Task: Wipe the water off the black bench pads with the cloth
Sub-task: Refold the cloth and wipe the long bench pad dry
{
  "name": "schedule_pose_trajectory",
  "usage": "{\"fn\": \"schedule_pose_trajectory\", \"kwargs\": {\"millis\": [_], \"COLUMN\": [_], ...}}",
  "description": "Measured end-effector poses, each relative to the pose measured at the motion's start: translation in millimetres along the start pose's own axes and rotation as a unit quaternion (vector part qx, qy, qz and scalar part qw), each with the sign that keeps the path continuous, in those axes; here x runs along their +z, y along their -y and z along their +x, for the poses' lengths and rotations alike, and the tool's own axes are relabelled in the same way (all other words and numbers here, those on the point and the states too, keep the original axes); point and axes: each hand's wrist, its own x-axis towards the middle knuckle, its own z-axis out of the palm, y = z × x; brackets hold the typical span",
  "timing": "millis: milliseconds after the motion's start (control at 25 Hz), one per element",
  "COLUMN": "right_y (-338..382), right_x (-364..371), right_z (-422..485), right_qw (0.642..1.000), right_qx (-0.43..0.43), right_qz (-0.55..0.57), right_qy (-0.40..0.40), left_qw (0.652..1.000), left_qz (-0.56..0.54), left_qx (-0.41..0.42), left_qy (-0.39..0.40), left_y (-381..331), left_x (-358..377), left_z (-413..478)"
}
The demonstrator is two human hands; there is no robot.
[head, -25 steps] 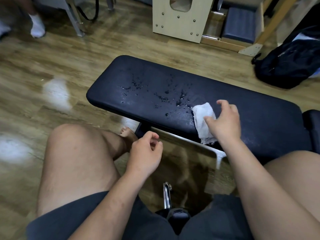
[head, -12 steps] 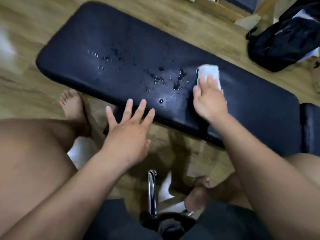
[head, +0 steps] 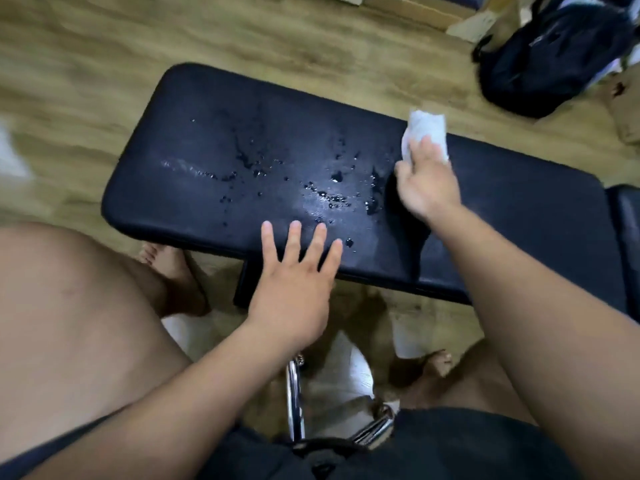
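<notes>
A long black bench pad (head: 194, 140) lies across the view, with water drops (head: 322, 195) scattered over its middle. My right hand (head: 427, 183) holds a white cloth (head: 424, 131) against the pad near its far edge, right of the drops. My left hand (head: 294, 282) is spread flat, fingertips resting on the pad's near edge just below the wet patch. A second black pad (head: 628, 216) shows at the right edge.
A black backpack (head: 554, 53) lies on the wooden floor at the upper right. My bare legs and feet sit under the bench's near side. A chrome bar (head: 294, 400) stands between my knees. Wooden equipment lines the top edge.
My right hand has slid the cloth across the pad from its near edge to the far edge. My left hand opened and came to rest on the pad's near edge.
</notes>
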Motion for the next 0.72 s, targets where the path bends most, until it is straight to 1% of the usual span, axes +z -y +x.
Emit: {"fn": "schedule_pose_trajectory", "kwargs": {"millis": [80,160,280,400,480,600,720], "right_y": [-0.7,2.7,12.5,28.1,41.1,50.8,45.1], "right_x": [10.3,15.4,20.7,25.4,28.1,34.3,30.7], "right_z": [-36.2,-70.3,-119.1,-159.4,-178.9,-190.1,-170.9], "right_qw": [1.000,1.000,0.999,0.998,0.998,0.998,0.999], "right_qx": [-0.006,0.002,0.030,0.066,0.068,0.053,0.013], "right_qz": [0.009,0.010,0.012,0.005,-0.004,-0.012,-0.037], "right_qy": [-0.011,-0.011,-0.012,0.005,0.011,0.019,0.023], "left_qw": [0.999,0.996,0.990,0.995,0.994,0.993,0.994], "left_qz": [0.015,-0.013,-0.048,-0.023,-0.004,0.005,-0.003], "left_qx": [0.039,0.075,0.090,0.082,0.093,0.103,0.092], "left_qy": [-0.034,-0.050,-0.097,-0.061,-0.060,-0.063,-0.050], "left_y": [12.3,26.6,50.0,68.5,75.4,78.7,77.0], "left_x": [5.3,6.3,7.8,5.3,7.5,6.5,7.8], "left_z": [-3.7,-8.8,-18.1,-22.4,-22.5,-19.2,-19.9]}}
